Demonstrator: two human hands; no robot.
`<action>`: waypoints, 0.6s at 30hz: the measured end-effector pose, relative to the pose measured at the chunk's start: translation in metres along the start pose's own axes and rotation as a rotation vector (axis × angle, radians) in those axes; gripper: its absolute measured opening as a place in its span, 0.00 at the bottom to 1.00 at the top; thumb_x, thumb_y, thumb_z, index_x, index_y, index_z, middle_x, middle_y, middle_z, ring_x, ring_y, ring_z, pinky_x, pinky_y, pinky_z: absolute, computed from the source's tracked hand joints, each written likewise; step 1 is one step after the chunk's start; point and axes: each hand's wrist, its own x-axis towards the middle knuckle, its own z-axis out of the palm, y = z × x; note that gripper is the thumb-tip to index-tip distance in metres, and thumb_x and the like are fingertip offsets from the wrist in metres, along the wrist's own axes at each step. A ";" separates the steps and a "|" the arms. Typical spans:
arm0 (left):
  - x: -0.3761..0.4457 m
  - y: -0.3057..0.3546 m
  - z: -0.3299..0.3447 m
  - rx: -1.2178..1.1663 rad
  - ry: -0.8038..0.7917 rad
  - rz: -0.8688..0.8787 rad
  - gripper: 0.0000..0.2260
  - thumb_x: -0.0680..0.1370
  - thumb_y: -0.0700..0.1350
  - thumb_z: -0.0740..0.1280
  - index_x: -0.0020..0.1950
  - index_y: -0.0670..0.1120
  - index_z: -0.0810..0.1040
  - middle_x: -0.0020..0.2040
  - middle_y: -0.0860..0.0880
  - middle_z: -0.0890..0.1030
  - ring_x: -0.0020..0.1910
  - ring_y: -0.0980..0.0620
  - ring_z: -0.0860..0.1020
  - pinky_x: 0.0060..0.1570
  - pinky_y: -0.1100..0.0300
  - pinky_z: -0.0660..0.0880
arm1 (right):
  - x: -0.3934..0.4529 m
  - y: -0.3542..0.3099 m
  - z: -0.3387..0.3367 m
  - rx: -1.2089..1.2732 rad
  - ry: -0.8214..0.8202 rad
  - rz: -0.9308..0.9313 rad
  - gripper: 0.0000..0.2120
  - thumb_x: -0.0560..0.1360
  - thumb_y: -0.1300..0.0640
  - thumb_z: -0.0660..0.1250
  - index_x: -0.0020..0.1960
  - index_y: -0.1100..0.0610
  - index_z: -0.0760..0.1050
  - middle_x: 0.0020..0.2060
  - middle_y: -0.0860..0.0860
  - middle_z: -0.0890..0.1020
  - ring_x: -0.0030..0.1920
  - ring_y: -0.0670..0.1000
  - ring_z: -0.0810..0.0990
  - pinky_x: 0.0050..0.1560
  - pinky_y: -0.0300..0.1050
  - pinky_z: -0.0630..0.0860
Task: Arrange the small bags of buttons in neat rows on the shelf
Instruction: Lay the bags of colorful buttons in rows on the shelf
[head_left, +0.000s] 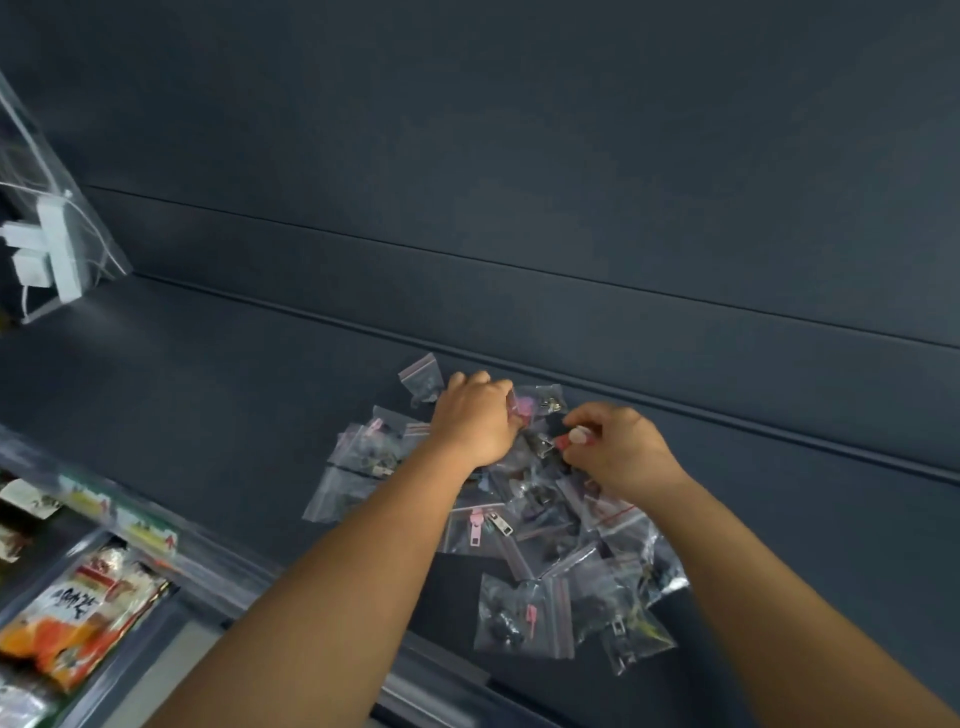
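— What lies on the dark matte shelf (208, 415)?

— A loose heap of small clear crinkled plastic zip bags (524, 530) with red seal strips, centre to lower right of the frame, not in rows.

— And the hands?

— The left hand (475, 421) curls its fingers over a bag with pink contents (522, 408). The right hand (618, 449) pinches a red-edged bag corner (574, 436).

— Anything else?

— Glossy orange snack packets (78, 618), lower left.

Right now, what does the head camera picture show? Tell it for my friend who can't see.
Two hands reach into a messy pile of small clear plastic bags on a dark grey shelf. The left hand grips a bag with pink pieces; the right hand pinches a bag's red strip.
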 end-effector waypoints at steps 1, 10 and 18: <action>-0.001 -0.002 0.000 0.000 -0.020 -0.002 0.19 0.77 0.54 0.64 0.65 0.48 0.73 0.59 0.45 0.74 0.59 0.43 0.68 0.58 0.53 0.67 | -0.001 -0.001 0.000 0.027 0.004 0.002 0.09 0.72 0.57 0.69 0.49 0.46 0.76 0.40 0.44 0.79 0.35 0.40 0.76 0.25 0.25 0.67; -0.013 -0.004 -0.008 -0.235 0.003 -0.001 0.04 0.75 0.48 0.70 0.46 0.49 0.78 0.52 0.46 0.77 0.56 0.44 0.72 0.52 0.55 0.69 | -0.016 -0.006 0.003 0.146 0.122 0.053 0.09 0.73 0.59 0.69 0.52 0.53 0.78 0.40 0.45 0.80 0.41 0.45 0.79 0.35 0.30 0.71; -0.036 -0.016 -0.034 -0.523 0.128 -0.038 0.05 0.76 0.42 0.67 0.42 0.49 0.72 0.38 0.56 0.74 0.35 0.56 0.72 0.35 0.61 0.68 | -0.035 -0.027 -0.002 0.422 0.295 -0.001 0.10 0.72 0.63 0.70 0.48 0.49 0.76 0.40 0.47 0.81 0.42 0.43 0.81 0.40 0.32 0.74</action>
